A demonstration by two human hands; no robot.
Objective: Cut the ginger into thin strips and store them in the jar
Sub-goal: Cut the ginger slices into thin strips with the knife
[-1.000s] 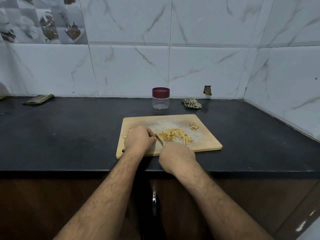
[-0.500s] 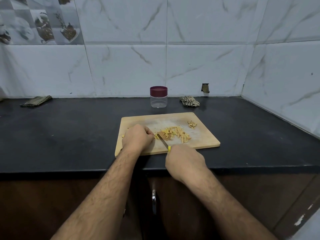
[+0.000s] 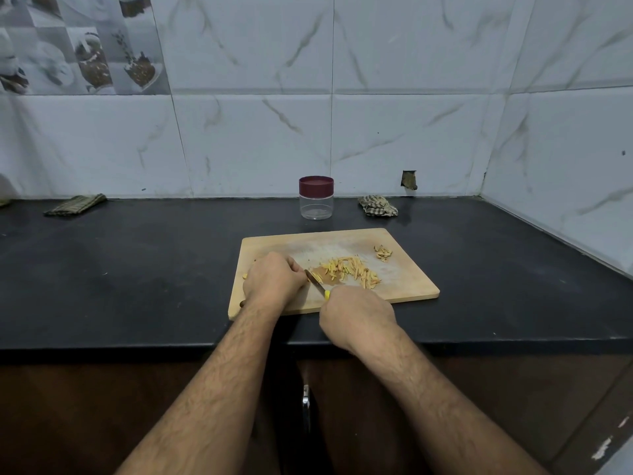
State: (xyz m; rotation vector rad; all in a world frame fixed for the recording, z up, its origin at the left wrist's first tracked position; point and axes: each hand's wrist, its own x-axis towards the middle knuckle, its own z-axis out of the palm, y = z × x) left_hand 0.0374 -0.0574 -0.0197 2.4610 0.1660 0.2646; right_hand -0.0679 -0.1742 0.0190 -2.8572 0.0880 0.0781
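Note:
A wooden cutting board [image 3: 407, 286] lies on the black counter. A pile of thin yellow ginger strips [image 3: 349, 270] sits mid-board, with a small heap of scraps [image 3: 382, 253] near its far right corner. My left hand [image 3: 274, 281] rests curled on the board's left part, covering whatever ginger it holds down. My right hand [image 3: 356, 311] grips a yellow-handled knife [image 3: 317, 284]; the blade lies on the board, its tip beside my left fingers. A clear jar [image 3: 315, 198] with its maroon lid on stands behind the board.
A crumpled checked cloth [image 3: 377, 205] lies right of the jar by the wall. A folded green cloth [image 3: 76, 204] sits far left on the counter [image 3: 137, 269]. Tiled walls close the back and right side. A cabinet handle [image 3: 306, 402] shows below the counter edge.
My right hand has drawn back toward the counter's front edge, exposing the knife's blade and yellow handle end. My left hand stays in place on the board.

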